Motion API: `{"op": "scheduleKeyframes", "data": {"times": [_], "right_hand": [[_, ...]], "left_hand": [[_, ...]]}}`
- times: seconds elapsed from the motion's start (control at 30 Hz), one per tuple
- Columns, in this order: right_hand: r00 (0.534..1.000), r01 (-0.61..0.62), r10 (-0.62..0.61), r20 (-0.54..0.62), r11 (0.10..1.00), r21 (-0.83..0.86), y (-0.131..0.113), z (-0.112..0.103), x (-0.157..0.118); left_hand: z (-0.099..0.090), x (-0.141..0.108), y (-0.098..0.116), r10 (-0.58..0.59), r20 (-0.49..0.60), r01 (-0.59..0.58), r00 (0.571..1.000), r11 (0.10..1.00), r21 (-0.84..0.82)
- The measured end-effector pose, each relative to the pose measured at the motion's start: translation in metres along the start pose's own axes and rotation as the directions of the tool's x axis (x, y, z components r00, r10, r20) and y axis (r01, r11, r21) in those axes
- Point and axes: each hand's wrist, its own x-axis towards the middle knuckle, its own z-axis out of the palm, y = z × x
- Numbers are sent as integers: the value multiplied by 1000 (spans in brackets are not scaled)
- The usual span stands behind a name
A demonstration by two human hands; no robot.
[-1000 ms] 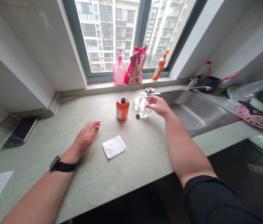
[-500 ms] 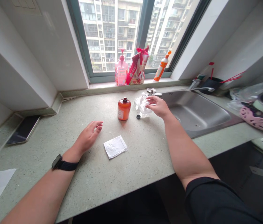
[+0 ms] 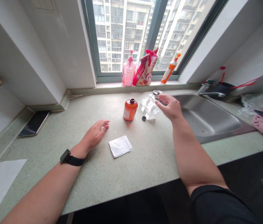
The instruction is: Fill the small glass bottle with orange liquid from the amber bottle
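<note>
My right hand (image 3: 170, 107) hovers open at the right edge of a transparent plastic package (image 3: 149, 107) holding white items, its fingertips over or just touching the package. A small black cap (image 3: 144, 118) lies just left of that package. Left of the cap stands an orange bottle with a white label (image 3: 130, 109), uncapped at its neck. My left hand (image 3: 95, 134) lies open on the speckled green counter (image 3: 94, 174), nearest a folded white paper sachet (image 3: 120, 146), and holds nothing. A black watch strap (image 3: 72, 159) circles that wrist.
A stainless steel sink (image 3: 208, 118) with a faucet lies to the right. A pink pump bottle, a red-and-white bag and an orange squeeze bottle stand on the windowsill. A phone lies at the left, a white sheet at the lower left, and kitchen items at the right.
The whole view has shifted, so everything sits further right in the picture. Both hands keep nearly the same places relative to the objects, and nothing has been picked up.
</note>
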Motion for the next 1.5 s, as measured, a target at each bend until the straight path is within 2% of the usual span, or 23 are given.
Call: {"op": "scheduleKeyframes", "data": {"times": [0.07,0.13,0.23,0.4,0.5,0.6,0.7,0.77,1.0,1.13,1.27,1.37,1.43,1.5], "right_hand": [[986,99,-95,-134,995,22,-14,3,-3],[979,158,-144,-147,984,87,-26,15,-9],[992,123,-124,-8,969,214,-37,44,-23],[971,-71,-3,241,951,300,-39,97,-46],[950,-135,29,310,935,328,-39,116,-54],[951,-153,50,306,934,323,-42,124,-57],[950,-165,61,305,930,328,-47,126,-60],[942,-148,24,335,926,348,-52,124,-63],[878,13,-206,432,912,410,-86,108,-82],[849,121,-305,432,908,402,-104,107,-94],[827,195,-355,436,908,370,-110,105,-97],[810,277,-393,435,911,307,-109,92,-86],[833,313,-382,401,922,228,-106,79,-75],[895,253,-273,353,962,101,-97,67,-63]], "left_hand": [[1,0,-1,2,-5,-2,1000,1000,-2],[2,0,-1,0,-5,0,1000,1000,-6],[2,0,-1,0,-5,0,1000,1000,-13],[2,0,1,2,-2,-2,1000,1000,-13],[3,0,1,-1,-1,1,1000,1000,-5],[6,0,-1,6,-16,-6,1000,1000,0],[8,-1,-1,29,-33,-29,999,1000,-3],[9,-2,-1,39,-49,-40,998,999,-10],[6,-2,6,88,-82,-99,993,986,-132],[4,-2,14,127,-77,-139,989,972,-191],[3,-3,19,116,-81,-132,990,965,-226],[1,-3,18,87,-115,-110,990,970,-216],[1,-2,16,65,-152,-94,986,977,-189],[0,-1,12,42,-177,-71,983,985,-160]]}}
